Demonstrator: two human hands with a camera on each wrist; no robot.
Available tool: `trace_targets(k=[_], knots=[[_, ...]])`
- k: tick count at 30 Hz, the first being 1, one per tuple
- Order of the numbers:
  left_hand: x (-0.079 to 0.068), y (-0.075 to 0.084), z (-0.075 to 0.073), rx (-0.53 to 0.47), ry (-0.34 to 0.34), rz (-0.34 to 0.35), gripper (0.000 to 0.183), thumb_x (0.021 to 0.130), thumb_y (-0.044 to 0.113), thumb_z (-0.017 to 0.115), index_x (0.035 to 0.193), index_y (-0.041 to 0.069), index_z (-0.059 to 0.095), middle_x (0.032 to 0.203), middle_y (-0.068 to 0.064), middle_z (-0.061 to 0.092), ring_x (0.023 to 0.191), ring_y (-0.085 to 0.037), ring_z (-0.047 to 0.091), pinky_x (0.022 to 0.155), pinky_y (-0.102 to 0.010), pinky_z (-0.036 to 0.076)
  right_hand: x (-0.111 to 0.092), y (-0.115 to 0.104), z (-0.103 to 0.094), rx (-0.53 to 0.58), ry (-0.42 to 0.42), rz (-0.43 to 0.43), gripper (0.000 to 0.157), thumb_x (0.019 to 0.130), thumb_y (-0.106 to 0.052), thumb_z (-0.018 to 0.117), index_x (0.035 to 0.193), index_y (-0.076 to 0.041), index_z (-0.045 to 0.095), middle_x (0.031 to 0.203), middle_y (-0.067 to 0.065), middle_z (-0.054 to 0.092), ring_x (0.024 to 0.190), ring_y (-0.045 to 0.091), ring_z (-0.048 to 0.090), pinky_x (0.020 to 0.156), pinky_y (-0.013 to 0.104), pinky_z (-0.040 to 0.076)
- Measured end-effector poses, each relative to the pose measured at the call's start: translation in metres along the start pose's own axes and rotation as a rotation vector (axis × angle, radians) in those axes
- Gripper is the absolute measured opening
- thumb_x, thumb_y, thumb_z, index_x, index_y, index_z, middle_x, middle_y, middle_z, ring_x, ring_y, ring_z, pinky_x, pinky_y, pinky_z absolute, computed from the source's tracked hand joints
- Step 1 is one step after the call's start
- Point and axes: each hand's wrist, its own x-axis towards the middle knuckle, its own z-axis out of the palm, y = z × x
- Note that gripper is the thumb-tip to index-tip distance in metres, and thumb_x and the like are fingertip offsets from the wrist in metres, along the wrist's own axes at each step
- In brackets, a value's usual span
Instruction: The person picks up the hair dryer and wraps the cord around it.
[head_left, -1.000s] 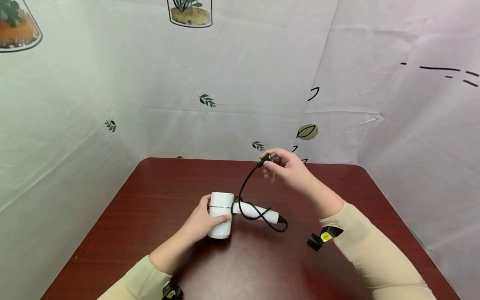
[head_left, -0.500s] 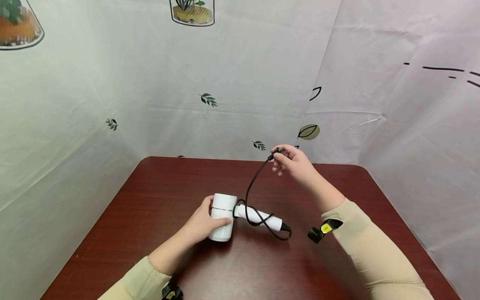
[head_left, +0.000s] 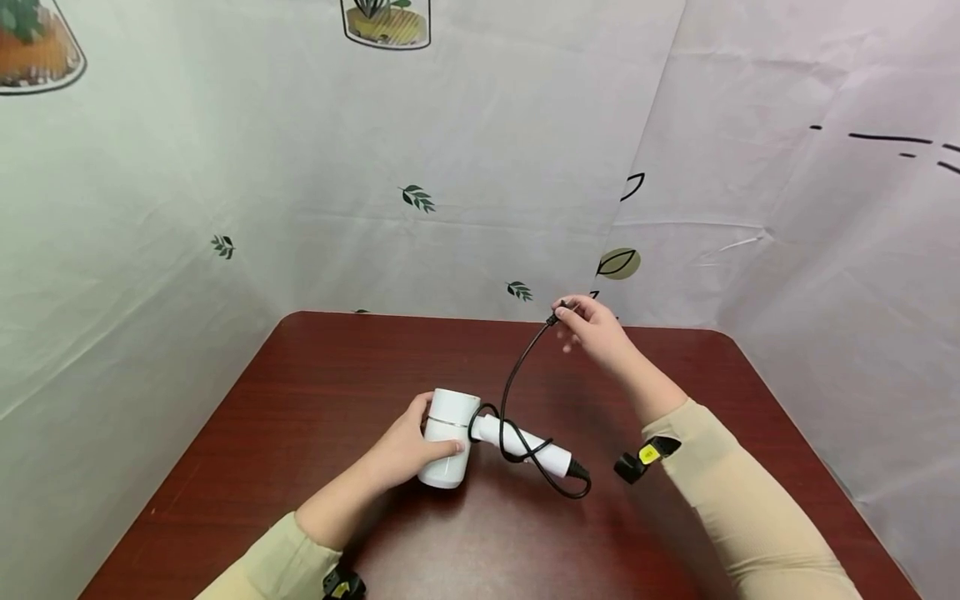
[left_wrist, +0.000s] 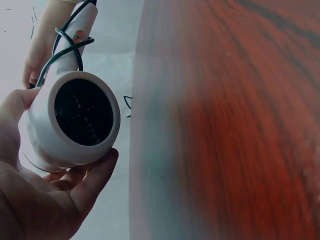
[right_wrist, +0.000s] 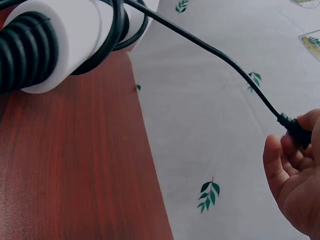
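A white hair dryer (head_left: 447,457) is held above the table by my left hand (head_left: 405,446), whose thumb and fingers wrap its barrel. In the left wrist view the dark round grille (left_wrist: 84,112) at one end of the barrel faces the camera. The handle (head_left: 552,458) points right, and a black cord (head_left: 517,367) loops and crosses around it. Up and to the right, my right hand (head_left: 596,329) pinches the black plug (right_wrist: 298,134) at the cord's end between thumb and fingers. From the plug, the free length of cord runs down to the handle in a gentle curve.
The dark red wooden table (head_left: 360,358) has rounded far corners. Behind and beside it hangs a pale cloth (head_left: 480,150) printed with leaves and jars. A black wrist device (head_left: 645,457) sits on the right sleeve.
My right hand has moved right with the plug, drawing out the cord. The hair dryer has shifted slightly right and tilted, its handle end lower; my left hand still grips it.
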Motion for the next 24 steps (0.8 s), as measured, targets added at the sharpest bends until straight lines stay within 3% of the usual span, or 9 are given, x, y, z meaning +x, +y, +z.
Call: trace_targets(k=[3, 7, 10, 13, 16, 20, 24], knots=[[0.0, 0.0, 0.0, 0.012, 0.001, 0.006, 0.087, 0.076, 0.025, 0.085, 0.145, 0.004, 0.036, 0.115, -0.009, 0.062, 0.096, -0.019, 0.062, 0.078, -0.037, 0.052, 0.0, 0.004, 0.001, 0.004, 0.021, -0.004, 0.034, 0.103, -0.016, 0.054, 0.133, 0.001, 0.054, 0.099, 0.018, 0.054, 0.074, 0.015, 0.061, 0.065, 0.037, 0.057], [-0.001, -0.001, 0.001, 0.016, -0.002, 0.007, 0.087, 0.075, 0.024, 0.086, 0.144, 0.003, 0.037, 0.114, -0.009, 0.062, 0.096, -0.02, 0.062, 0.077, -0.037, 0.052, 0.001, 0.01, 0.001, -0.021, 0.018, -0.067, 0.045, 0.103, -0.01, 0.053, 0.147, -0.011, 0.042, 0.1, 0.016, 0.054, 0.073, 0.017, 0.063, 0.061, 0.04, 0.058], [-0.001, -0.001, 0.001, 0.005, -0.005, 0.005, 0.086, 0.075, 0.023, 0.086, 0.144, 0.003, 0.037, 0.115, -0.01, 0.062, 0.097, -0.02, 0.062, 0.077, -0.037, 0.052, 0.002, 0.016, 0.003, -0.05, -0.001, -0.103, 0.039, 0.104, -0.009, 0.05, 0.142, -0.012, 0.042, 0.101, 0.018, 0.053, 0.073, 0.016, 0.063, 0.057, 0.037, 0.057], [-0.001, -0.001, 0.001, -0.003, -0.01, 0.005, 0.086, 0.076, 0.023, 0.085, 0.144, 0.003, 0.038, 0.118, -0.01, 0.061, 0.098, -0.02, 0.062, 0.077, -0.037, 0.053, 0.002, 0.023, 0.003, -0.073, -0.022, -0.103, 0.024, 0.105, -0.01, 0.048, 0.127, -0.002, 0.049, 0.102, 0.02, 0.053, 0.076, 0.017, 0.061, 0.058, 0.038, 0.057], [-0.001, -0.002, 0.001, -0.003, -0.012, 0.003, 0.085, 0.076, 0.024, 0.085, 0.144, 0.004, 0.038, 0.12, -0.01, 0.06, 0.099, -0.021, 0.062, 0.078, -0.038, 0.053, 0.002, 0.027, 0.003, -0.088, -0.03, -0.081, 0.022, 0.105, -0.012, 0.048, 0.119, 0.003, 0.056, 0.101, 0.023, 0.056, 0.073, 0.018, 0.062, 0.062, 0.044, 0.057], [0.0, -0.003, 0.0, -0.034, -0.012, -0.01, 0.085, 0.077, 0.023, 0.085, 0.145, 0.004, 0.037, 0.119, -0.011, 0.061, 0.1, -0.022, 0.062, 0.079, -0.039, 0.053, 0.002, 0.031, 0.001, -0.105, -0.051, -0.056, 0.024, 0.105, -0.015, 0.05, 0.122, -0.002, 0.059, 0.102, 0.023, 0.06, 0.075, 0.019, 0.064, 0.068, 0.053, 0.056], [0.001, -0.004, -0.001, -0.076, -0.005, -0.031, 0.084, 0.078, 0.021, 0.084, 0.145, 0.004, 0.037, 0.116, -0.013, 0.061, 0.099, -0.023, 0.062, 0.078, -0.04, 0.053, 0.001, 0.041, -0.006, -0.122, -0.108, -0.017, 0.027, 0.104, -0.011, 0.05, 0.13, -0.01, 0.058, 0.108, 0.025, 0.061, 0.092, 0.03, 0.065, 0.074, 0.061, 0.053]])
